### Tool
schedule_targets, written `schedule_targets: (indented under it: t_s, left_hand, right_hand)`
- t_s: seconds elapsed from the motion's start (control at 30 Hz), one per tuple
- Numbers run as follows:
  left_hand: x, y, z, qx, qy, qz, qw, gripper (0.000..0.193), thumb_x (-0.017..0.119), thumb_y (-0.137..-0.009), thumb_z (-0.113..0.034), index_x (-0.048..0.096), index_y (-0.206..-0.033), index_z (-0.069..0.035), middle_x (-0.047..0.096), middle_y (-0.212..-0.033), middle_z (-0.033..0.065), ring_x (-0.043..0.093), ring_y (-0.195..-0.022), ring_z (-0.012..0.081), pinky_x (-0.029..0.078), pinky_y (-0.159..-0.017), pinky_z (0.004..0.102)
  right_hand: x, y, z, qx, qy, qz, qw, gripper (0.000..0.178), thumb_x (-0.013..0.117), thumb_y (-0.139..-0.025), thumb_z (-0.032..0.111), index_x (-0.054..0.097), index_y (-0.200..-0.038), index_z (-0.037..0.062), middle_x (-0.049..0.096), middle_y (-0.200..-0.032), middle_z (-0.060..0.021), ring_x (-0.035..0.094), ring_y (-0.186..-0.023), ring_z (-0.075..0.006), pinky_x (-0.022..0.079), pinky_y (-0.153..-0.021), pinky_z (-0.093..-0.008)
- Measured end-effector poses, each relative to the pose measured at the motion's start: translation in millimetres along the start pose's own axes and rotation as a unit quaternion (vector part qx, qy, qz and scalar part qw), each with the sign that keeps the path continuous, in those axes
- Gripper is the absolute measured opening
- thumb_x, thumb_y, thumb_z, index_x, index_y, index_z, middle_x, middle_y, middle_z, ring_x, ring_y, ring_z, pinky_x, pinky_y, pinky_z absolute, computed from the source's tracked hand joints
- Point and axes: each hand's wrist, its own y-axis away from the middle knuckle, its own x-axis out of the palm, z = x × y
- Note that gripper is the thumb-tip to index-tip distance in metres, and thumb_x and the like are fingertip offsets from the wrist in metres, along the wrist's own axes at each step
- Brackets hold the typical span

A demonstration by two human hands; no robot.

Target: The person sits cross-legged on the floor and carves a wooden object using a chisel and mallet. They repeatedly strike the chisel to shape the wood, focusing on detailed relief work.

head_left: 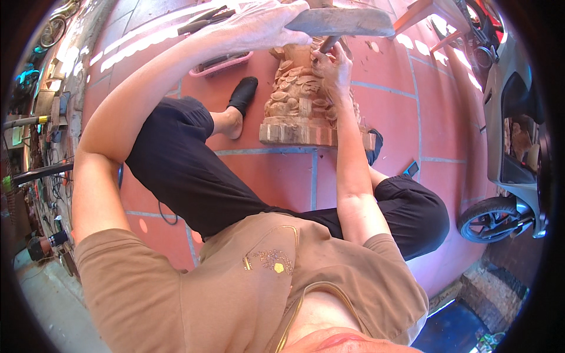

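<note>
The person sits on the red tiled floor (265, 176) with legs spread around a wooden carving (297, 109), a pale, richly cut block that stands upright on its square base between the feet. The left hand (265, 26) is raised above the top of the carving and clenched around a flat, grey wooden mallet (341, 22), which lies level, its head reaching out to the right. The right hand (332, 65) rests against the upper right side of the carving, its fingers wrapped around a chisel (328, 44) whose dark shaft points up toward the mallet and sits just under it. A foot in a black sock (242, 94) lies just left of the carving. Behind it, near the left hand, a pink tray (226, 63) holds more tools with dark handles. A small dark phone (410, 169) lies on the tiles by the right knee, and a grey scooter (506, 170) is parked well off to the right.
</note>
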Motion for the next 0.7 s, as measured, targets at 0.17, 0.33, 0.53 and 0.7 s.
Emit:
schedule_targets:
  t_s: [0.17,0.33,0.53,0.7]
  left_hand:
    - [6.2,-4.1,15.0,0.021,0.032,-0.078,0.996,0.053,0.071,-0.086,-0.039,0.059,-0.116,0.003,0.065,-0.103,0.0276,0.064,-0.097,0.0417,0.048,-0.085,0.0491]
    - [-5.1,-8.0,6.9,0.023,0.009,0.0,1.0,0.054,0.071,-0.086,-0.041,0.06,-0.115,0.002,0.066,-0.101,0.0273,0.065,-0.094,0.0415,0.049,-0.083,0.0493]
    - [7.8,-1.5,9.4,0.026,0.027,-0.016,0.999,0.051,0.07,-0.088,-0.043,0.058,-0.109,0.001,0.065,-0.1,0.0244,0.064,-0.092,0.0405,0.048,-0.082,0.0488]
    - [1.8,-1.2,6.0,0.012,0.053,0.008,0.998,0.048,0.069,-0.09,-0.041,0.055,-0.108,0.001,0.063,-0.098,0.0242,0.064,-0.092,0.0401,0.047,-0.081,0.0489]
  right_hand:
    - [-1.4,1.2,8.7,0.047,-0.065,-0.003,0.997,0.025,0.078,-0.085,0.01,0.063,-0.105,0.0034,0.072,-0.087,-0.0068,0.069,-0.082,-0.0126,0.053,-0.069,-0.031]
    - [-0.6,2.0,-2.9,0.035,-0.144,-0.02,0.989,0.026,0.079,-0.085,0.012,0.064,-0.104,0.0037,0.072,-0.086,-0.0062,0.067,-0.081,-0.0105,0.054,-0.07,-0.0298]
    - [4.4,-0.3,-0.7,-0.03,-0.009,-0.013,0.999,0.026,0.079,-0.086,0.014,0.062,-0.103,0.0045,0.073,-0.086,-0.008,0.071,-0.077,-0.0144,0.054,-0.066,-0.0315]
    - [5.8,3.2,10.4,-0.041,0.001,-0.02,0.999,0.026,0.079,-0.086,0.015,0.061,-0.101,0.0031,0.073,-0.087,-0.0096,0.073,-0.075,-0.0187,0.053,-0.064,-0.0315]
